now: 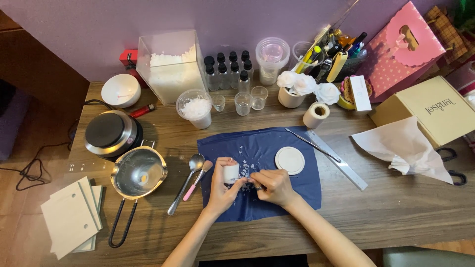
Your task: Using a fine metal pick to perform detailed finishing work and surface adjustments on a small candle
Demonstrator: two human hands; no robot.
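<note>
Candle (230, 173) between both hands (gripped).

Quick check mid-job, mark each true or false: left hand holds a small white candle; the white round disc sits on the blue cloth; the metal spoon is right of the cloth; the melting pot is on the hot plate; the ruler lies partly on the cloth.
1. The left hand holds a small white candle: true.
2. The white disc lies on the blue cloth: true.
3. The metal spoon is right of the cloth: false, it lies left of it.
4. The melting pot sits on the hot plate: false, it stands on the table beside it.
5. The ruler lies partly on the cloth: true.
</note>
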